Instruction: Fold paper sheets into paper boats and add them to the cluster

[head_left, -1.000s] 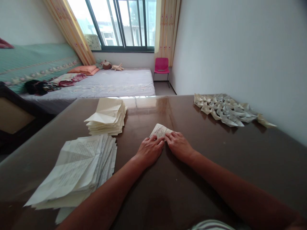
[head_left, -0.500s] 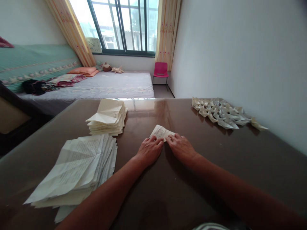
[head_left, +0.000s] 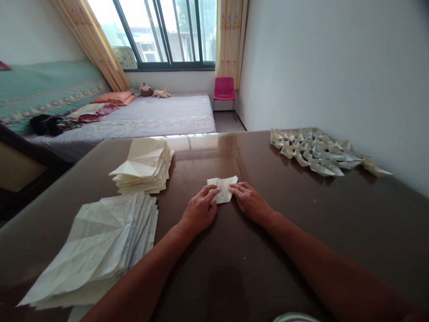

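A small folded piece of paper (head_left: 224, 191) with writing on it lies on the brown table in front of me. My left hand (head_left: 200, 209) grips its left side, fingers over the top and thumb at the near edge. On the opposite side, the fingertips of my right hand (head_left: 250, 201) are together and press on the right edge; its thumb is hidden. To the left sit a stack of creased, written white sheets (head_left: 90, 241) and, behind it, a stack of yellowish sheets (head_left: 142, 167). Several folded paper boats (head_left: 311, 150) stand grouped at the far right.
The glossy brown table (head_left: 288, 268) meets a white wall on the right. A round rim (head_left: 296, 316) shows at the bottom edge. Beyond the table are a bed (head_left: 174, 114) and a pink chair (head_left: 224, 89); a dark chair back (head_left: 23, 179) stands at left.
The folded paper has turned and now shows a different outline. My left hand has moved slightly left and lower, its fingers more spread. The view has shifted a little.
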Tool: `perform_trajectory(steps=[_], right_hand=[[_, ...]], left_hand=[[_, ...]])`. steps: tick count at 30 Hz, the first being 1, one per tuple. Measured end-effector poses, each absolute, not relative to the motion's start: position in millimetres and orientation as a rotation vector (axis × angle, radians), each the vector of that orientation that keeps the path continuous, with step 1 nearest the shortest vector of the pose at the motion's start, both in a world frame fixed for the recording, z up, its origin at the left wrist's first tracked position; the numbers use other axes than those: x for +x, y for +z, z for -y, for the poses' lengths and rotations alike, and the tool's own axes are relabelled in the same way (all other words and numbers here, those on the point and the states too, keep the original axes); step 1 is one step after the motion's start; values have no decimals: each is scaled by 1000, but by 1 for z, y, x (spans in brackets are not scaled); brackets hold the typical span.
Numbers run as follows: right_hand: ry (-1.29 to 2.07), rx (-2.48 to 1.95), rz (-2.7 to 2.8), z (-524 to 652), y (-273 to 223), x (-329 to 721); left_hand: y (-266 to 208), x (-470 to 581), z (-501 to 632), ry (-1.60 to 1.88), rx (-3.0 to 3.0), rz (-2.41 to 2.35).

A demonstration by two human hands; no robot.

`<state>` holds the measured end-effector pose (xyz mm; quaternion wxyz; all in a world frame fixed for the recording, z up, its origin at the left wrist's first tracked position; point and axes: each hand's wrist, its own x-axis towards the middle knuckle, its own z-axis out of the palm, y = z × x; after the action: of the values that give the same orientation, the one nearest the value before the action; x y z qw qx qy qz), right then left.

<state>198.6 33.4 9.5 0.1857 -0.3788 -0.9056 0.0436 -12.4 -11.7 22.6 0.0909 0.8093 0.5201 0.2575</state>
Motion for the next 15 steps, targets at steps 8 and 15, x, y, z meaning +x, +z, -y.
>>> perform_trajectory(steps=[8,15], right_hand=[[347,-935,2429,-43,7,208],[314,-973,2443,-37,11,209]], left_hand=[[19,-12,11,799,2457,-1302],[33,-7,23,453,2722,-1403]])
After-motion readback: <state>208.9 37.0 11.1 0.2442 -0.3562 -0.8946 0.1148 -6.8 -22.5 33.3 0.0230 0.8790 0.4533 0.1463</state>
